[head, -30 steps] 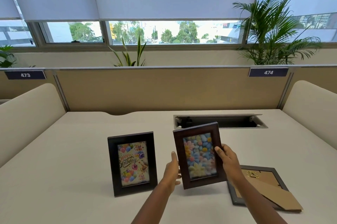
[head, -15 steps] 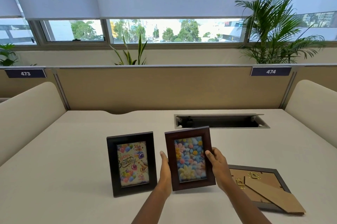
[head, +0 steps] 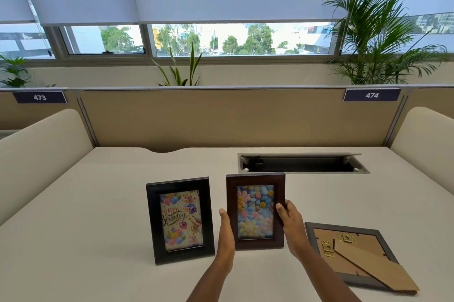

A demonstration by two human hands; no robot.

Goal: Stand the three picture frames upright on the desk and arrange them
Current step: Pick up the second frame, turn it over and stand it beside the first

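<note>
Both hands, left hand [head: 225, 235] and right hand [head: 292, 224], are clasping the stiff, glass-fronted brown wooden frame [head: 255, 211] by its side edges; it is likely light but fragile.

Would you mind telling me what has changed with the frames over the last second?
The brown wooden frame with the flower picture, tilted a second ago, has been straightened upright and brought left, nearer the black birthday frame. The left hand and right hand still hold its sides. The black frame stays standing; the grey frame stays face down.
</note>
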